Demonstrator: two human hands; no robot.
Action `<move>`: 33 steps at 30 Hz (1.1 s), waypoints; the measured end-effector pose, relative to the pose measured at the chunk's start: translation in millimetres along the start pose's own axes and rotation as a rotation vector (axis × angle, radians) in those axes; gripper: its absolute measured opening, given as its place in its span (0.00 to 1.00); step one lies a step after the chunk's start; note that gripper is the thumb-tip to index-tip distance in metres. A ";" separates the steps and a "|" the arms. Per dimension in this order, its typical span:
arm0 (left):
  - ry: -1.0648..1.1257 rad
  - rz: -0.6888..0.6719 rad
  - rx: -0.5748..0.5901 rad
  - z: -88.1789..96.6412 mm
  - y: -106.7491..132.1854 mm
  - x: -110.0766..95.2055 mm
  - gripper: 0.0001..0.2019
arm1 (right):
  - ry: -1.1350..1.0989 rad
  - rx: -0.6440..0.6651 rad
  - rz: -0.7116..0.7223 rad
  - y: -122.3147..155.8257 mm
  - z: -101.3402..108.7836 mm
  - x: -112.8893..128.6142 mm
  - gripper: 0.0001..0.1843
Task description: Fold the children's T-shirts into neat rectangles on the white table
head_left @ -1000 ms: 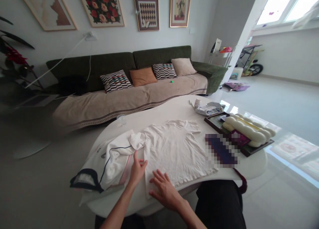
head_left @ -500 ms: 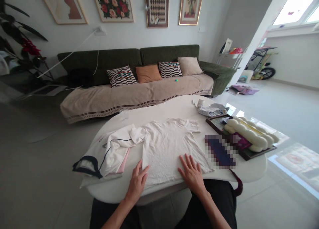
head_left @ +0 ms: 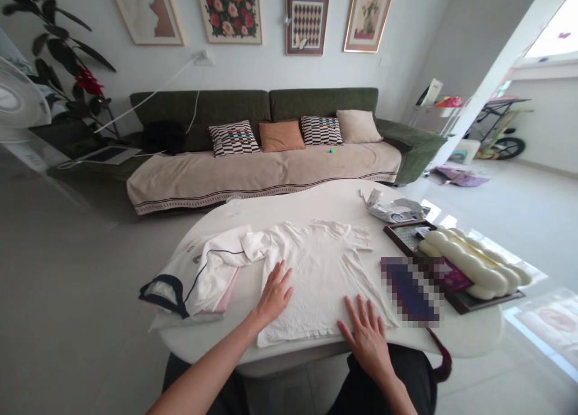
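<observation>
White T-shirt (head_left: 316, 267), likely soft and light, flat under spread-fingered left hand (head_left: 274, 294) and right hand (head_left: 368, 338); best pinched at hem.

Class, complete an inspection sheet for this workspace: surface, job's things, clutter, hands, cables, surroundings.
Surface: white oval table, largely covered.
Job's things: white T-shirt spread flat near the front edge.
Clutter: clothes heap on its left; crumpled wrapper, dark tray with cream wavy object on its right.
Hands: left hand and right hand open, flat on the T-shirt.
Cables: white cord hanging over the sofa back.
Surroundings: cushions on the sofa, fan and plant at left, framed pictures on the wall.
</observation>
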State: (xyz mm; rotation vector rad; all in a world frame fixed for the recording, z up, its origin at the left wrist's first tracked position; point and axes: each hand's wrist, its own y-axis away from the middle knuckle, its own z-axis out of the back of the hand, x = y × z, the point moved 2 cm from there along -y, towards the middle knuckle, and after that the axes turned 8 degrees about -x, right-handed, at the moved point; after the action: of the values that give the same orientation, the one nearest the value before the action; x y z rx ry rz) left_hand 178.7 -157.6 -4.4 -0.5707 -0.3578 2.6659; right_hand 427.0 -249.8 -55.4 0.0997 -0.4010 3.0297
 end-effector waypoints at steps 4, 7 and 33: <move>-0.093 0.116 -0.009 -27.7 -35.1 14.8 0.26 | 0.006 0.028 0.016 -0.8 4.3 -0.7 0.34; -0.147 0.152 -0.067 -33.2 -36.1 26.8 0.27 | 0.027 0.048 0.027 -0.1 6.2 -3.1 0.34; -0.134 0.166 -0.106 -30.9 -36.3 28.5 0.29 | -0.092 0.178 0.088 -273.0 -43.5 14.5 0.30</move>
State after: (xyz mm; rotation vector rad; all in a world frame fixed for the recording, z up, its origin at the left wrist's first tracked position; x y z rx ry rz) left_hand 179.8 -108.2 -29.6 -0.4730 -0.5125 2.8674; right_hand 435.2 25.4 -26.1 0.2394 -0.1441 3.1505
